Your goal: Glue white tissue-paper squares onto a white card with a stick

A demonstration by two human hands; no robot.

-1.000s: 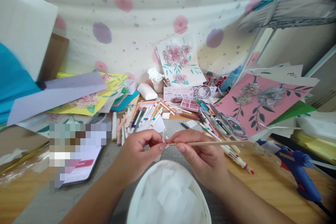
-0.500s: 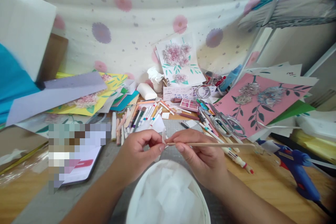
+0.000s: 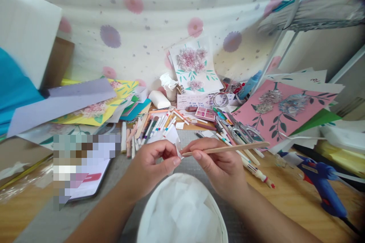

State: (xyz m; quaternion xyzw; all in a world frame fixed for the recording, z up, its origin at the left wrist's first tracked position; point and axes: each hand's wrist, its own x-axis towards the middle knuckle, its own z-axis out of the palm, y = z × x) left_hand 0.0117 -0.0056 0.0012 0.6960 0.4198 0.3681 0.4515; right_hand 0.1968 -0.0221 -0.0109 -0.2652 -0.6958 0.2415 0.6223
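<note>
White bowl (image 3: 182, 176) holds white paper pieces (image 3: 185, 212). Just beyond bowl: left hand (image 3: 156, 161) pinches thin white scrap (image 3: 178, 147); right hand (image 3: 218, 165) grips wooden stick (image 3: 239, 147), tip at scrap. Well beyond bowl: pink case (image 3: 207, 119), pink contents (image 3: 203, 114) in compartments.

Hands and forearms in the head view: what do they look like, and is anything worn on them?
The left hand and right hand are both bare, without gloves. The left forearm and right forearm show no sleeves within the frame. No watch, bracelet or ring can be seen, though some fingers are hidden.
</note>
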